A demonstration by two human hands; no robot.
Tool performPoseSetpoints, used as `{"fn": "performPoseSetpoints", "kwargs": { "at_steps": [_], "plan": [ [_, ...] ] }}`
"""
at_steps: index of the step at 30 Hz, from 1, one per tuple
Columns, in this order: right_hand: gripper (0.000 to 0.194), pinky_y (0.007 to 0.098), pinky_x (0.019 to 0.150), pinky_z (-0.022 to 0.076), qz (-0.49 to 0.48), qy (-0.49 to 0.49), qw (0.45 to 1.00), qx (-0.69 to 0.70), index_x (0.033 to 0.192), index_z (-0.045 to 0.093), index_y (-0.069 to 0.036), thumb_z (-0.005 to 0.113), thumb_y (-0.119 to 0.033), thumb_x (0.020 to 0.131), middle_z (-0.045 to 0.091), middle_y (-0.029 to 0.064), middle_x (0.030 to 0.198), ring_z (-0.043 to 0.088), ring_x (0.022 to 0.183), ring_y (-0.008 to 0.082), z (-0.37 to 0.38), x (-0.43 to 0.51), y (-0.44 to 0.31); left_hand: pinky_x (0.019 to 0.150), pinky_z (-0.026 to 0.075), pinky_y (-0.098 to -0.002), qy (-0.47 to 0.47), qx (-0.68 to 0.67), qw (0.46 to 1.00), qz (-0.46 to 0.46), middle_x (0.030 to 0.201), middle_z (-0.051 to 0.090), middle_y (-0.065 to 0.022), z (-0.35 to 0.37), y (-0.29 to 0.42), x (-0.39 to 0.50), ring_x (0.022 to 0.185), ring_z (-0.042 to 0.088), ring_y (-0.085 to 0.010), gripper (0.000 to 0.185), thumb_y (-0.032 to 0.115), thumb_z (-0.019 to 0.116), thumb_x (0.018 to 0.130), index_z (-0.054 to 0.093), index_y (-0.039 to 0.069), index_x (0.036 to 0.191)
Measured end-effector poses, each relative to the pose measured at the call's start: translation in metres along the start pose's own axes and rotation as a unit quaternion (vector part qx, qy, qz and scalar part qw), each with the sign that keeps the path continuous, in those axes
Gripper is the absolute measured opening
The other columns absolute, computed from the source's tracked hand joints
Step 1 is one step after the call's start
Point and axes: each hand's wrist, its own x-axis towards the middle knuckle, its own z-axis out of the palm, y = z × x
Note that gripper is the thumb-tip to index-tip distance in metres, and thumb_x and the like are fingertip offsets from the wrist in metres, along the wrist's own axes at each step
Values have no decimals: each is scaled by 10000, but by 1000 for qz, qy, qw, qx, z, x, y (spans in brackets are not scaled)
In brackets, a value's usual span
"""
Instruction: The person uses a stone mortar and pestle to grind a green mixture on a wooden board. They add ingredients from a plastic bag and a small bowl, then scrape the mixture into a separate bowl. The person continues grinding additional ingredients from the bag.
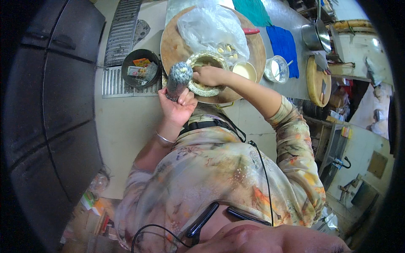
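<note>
My left hand (179, 102) grips a speckled stone pestle (179, 79) upright, its thick end bearing pale bits. The fingers of my right hand (210, 75) reach inside a stone mortar (218, 57); whether they hold anything is hidden. The mortar rests near the front edge of a round wooden board (175, 41). Behind it lies a clear plastic bag (212, 30) with several peeled garlic cloves (228, 49) at its near end. A bowl of pale, creamy contents (245, 70) sits right of the mortar, partly behind my right forearm.
A black bin (126, 68) with wrappers stands left of the board. To the right are a glass bowl with a spoon (280, 70), a blue cloth (283, 47) and a green cloth (253, 12). A red handle (251, 31) pokes from the bag; a second round board (311, 79) holds knives.
</note>
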Motion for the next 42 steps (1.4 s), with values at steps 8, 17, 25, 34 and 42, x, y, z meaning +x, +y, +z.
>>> {"fn": "performPoseSetpoints", "kwargs": {
  "at_steps": [8,17,25,34,42],
  "plan": [
    [821,393,1043,413,12,-172,946,273,1316,526,88,799,-433,744,603,254,1294,561,1226,329,-28,-12,-9,565,317,-268,7,18,1000,1,521,332,12,-13,2,9,495,325,-113,484,571,459,828,499,91,784],
    [1089,359,1029,434,-52,-119,972,193,1375,454,114,907,-489,590,576,278,1317,569,1216,314,-19,0,6,565,307,-275,-6,-16,1000,3,517,323,11,-6,1,7,488,305,-115,431,538,456,838,526,115,790],
    [898,328,931,504,32,-178,894,410,1415,449,22,890,-296,701,657,152,1185,615,1123,207,-33,-9,10,571,281,-271,-81,28,996,40,522,322,21,10,34,-7,502,306,-106,419,465,470,861,593,65,868],
    [594,289,874,574,27,-179,792,583,1346,493,-59,790,-183,847,651,54,1179,661,1060,134,-72,-41,7,577,279,-265,-86,56,992,72,546,330,22,3,54,-19,512,297,-97,431,458,493,881,610,47,944],
    [636,312,951,517,7,-41,859,510,1339,498,-41,805,-277,834,622,71,1212,610,1109,154,-112,-126,51,567,249,-266,-73,81,992,57,546,308,24,3,58,-25,512,272,-92,426,497,478,886,544,88,786]
  ]
}}
